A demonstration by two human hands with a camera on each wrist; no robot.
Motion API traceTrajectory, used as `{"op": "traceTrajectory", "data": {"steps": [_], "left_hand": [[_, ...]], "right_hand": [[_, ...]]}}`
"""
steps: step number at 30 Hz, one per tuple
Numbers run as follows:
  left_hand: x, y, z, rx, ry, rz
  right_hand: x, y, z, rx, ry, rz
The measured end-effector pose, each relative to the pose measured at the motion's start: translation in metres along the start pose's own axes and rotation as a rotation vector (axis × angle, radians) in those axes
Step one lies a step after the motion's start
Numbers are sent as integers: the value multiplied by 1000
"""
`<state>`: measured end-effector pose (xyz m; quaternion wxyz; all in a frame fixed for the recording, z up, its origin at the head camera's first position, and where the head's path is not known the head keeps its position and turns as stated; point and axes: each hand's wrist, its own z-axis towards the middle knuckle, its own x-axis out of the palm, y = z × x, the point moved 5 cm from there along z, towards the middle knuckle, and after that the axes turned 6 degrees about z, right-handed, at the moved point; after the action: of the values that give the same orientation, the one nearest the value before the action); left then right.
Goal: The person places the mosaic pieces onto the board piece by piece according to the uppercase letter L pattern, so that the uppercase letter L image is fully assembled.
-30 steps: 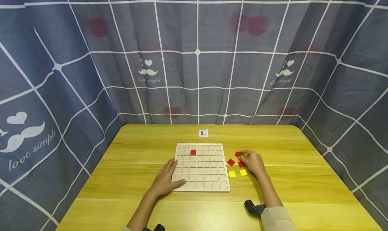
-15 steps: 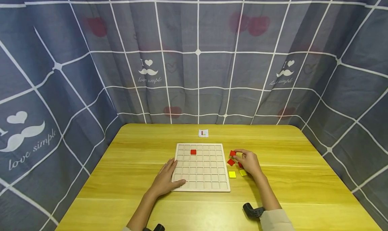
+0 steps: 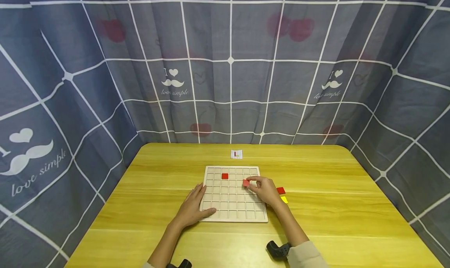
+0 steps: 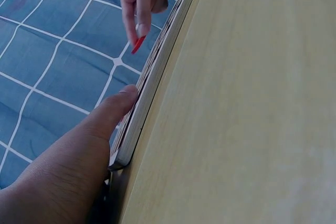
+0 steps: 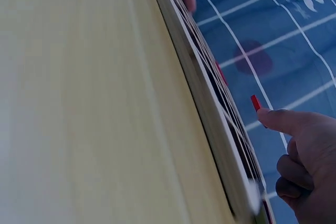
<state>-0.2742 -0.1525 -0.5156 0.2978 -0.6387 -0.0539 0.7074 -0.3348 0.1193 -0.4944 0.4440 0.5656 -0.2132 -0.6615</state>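
Observation:
A square, pale wooden grid board [image 3: 232, 218] lies on the table, with one red square tile [image 3: 225, 176] in a cell near its back left. My left hand [image 3: 191, 208] rests at the board's left side, fingers lying straight along the edge and thumb over the front left corner. Between thumb and fingertips, my right hand [image 3: 266, 190] pinches another red tile [image 3: 245, 183] over the right part of the grid. In the right wrist view this held tile [image 5: 255, 103] is raised above the board and tilted. The right hand and wrist hide part of the board's right edge.
Right of the board, partly behind the right wrist, lie a red tile [image 3: 281, 190] and a yellow tile [image 3: 284, 200]. A small printed grid card [image 3: 236, 154] lies behind the board on the wooden table [image 3: 168, 170]. A grey checked curtain [image 3: 211, 80] surrounds the table's back and sides.
My right hand has picked up a red tile from the loose tiles on the right and carried it left over the board. The left hand has stayed in place.

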Motion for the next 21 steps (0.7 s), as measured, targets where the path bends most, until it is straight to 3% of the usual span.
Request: {"op": "traceTrajectory", "data": {"steps": [9, 21], "left_hand": [[0, 0, 0, -11, 9, 16], [-2, -3, 0, 3, -2, 11]], "right_hand": [[31, 21, 16, -90, 3, -24], [61, 28, 34, -127, 54, -14]]}}
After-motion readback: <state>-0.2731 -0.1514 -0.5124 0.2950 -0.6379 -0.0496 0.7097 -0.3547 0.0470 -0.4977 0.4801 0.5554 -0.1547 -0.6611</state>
